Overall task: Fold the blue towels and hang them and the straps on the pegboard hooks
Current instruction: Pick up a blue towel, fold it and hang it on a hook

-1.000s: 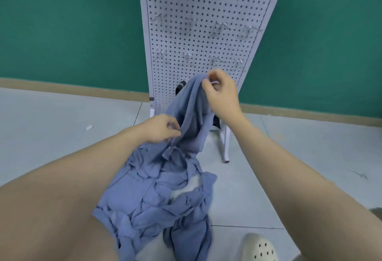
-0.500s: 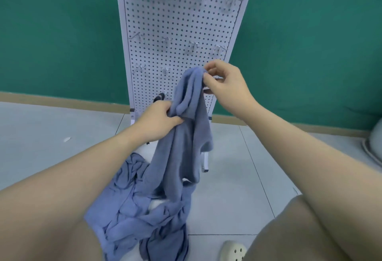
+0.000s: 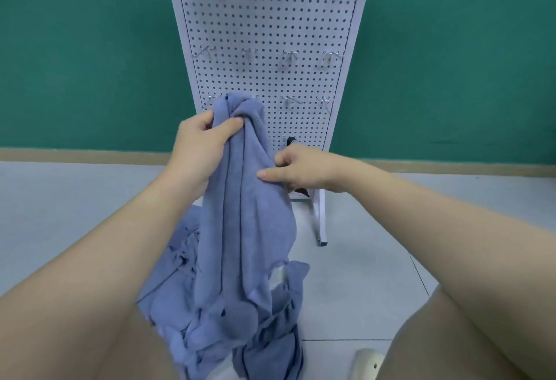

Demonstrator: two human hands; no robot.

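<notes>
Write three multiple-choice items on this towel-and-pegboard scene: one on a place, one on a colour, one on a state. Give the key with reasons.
1. Where does the pile of unfolded towels lie?
A. On the floor in front of the pegboard
B. On a table
C. On the pegboard hooks

2. What colour is the wall behind the pegboard?
A. White
B. Green
C. Red

3. How is the raised towel held?
A. It hangs from a hook, untouched
B. The left hand grips its bunched top and the right hand pinches its side
C. Only the right hand touches it

Key: 1 A, the heap rests on the grey floor below the hands. 2 B, green shows on both sides of the white board. 3 B, left fingers wrap the top fold while the right fingers nip the edge.
</notes>
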